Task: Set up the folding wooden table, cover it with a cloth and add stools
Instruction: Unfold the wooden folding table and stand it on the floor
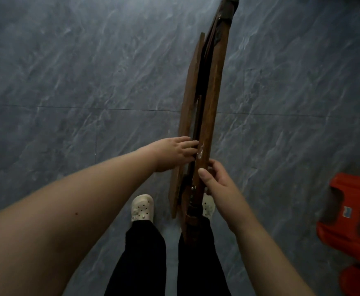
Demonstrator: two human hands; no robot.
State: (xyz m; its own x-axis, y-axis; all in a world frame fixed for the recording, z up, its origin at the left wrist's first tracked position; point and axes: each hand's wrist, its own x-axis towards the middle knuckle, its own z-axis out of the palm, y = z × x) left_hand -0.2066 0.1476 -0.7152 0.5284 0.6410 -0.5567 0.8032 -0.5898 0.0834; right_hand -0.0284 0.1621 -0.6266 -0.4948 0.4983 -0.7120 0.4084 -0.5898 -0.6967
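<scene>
The floor (78, 82) was dark grey, with pale wavy streaks like stone. It was made of big tiles, and thin lines ran between them. One line went straight across the middle, from the left edge to the right edge. A folded wooden table (206, 107) stood up on its thin side in the middle of the floor. Two feet in cream shoes with little holes (142, 208) stood on the floor near the bottom edge, close to the table. Orange plastic stools (350, 214) sat by the right edge, well apart from the table.
</scene>
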